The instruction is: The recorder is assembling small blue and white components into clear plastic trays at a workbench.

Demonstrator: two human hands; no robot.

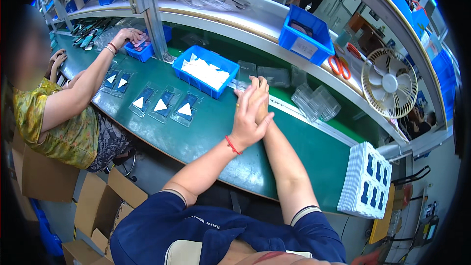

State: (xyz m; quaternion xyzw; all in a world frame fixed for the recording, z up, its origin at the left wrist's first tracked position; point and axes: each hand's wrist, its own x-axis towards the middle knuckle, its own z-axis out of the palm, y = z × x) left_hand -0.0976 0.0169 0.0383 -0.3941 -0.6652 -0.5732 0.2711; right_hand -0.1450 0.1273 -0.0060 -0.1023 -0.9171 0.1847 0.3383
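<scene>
Green conveyor bench [206,137] runs from 10 to 4 o'clock. At 9, a co-worker's hand [128,35] sits on a small blue bin [140,51]. Three clear trays [164,104] with white triangles lie at 11 of your hands. One blue bin of white slips [206,71] is just beyond. Your left hand [248,120] is pressed over your right hand [260,99], together, nothing visibly held. Risk, as I judge it: trays could ride past you untouched. One fan [389,83] at 3.
</scene>
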